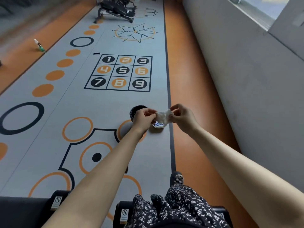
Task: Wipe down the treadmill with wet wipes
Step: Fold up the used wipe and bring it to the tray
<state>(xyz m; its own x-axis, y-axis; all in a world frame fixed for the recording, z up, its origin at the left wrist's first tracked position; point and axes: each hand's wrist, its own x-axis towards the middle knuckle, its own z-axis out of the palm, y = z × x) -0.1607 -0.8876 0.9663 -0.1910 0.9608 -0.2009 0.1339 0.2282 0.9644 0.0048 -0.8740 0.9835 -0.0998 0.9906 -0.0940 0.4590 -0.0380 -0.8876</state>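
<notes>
We look down on a grey gym floor mat [82, 99] printed with a numbered grid [121, 72], with the black rear of the treadmill [24, 211] along the lower edge. Held out over the mat, our left hand [143, 118] and right hand [182, 117] each pinch one end of a crumpled white wet wipe [163, 116]. Below it, the wipe pack [158, 125] lies on the mat near a black tub [135, 110].

You're getting even daylight coming in from the window [256, 9] upper right. Shadows falling soft. Wide-angle lens is bending the edges; far exercise machine [116, 9] is blurring slightly.
</notes>
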